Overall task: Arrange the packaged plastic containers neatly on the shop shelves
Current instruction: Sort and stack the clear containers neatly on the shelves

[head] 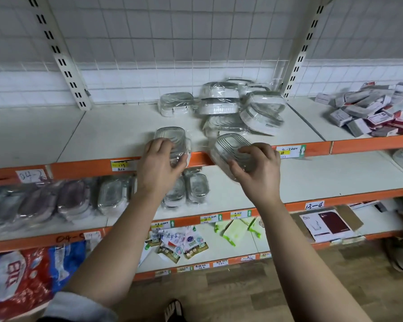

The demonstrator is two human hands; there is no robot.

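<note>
At the front edge of the top shelf [116, 129], the left hand [159, 159] grips a container [170, 138] from above, with the fingers curled over its near end. It lies flat, with its long side pointing to 12 o'clock, probably so that it can begin a straight row.

At 3 o'clock from it, the right hand [256, 168] holds a second container [230, 147], thumb on the near side and fingers curled over the lid. This one is tilted and hangs partly past the shelf edge, so I judge it is not yet set down. The two are near each other but apart.

At 1 o'clock from the hands lies the pile [230, 108] of more wrapped containers, which lean on each other without order and wait for sorting.
</note>
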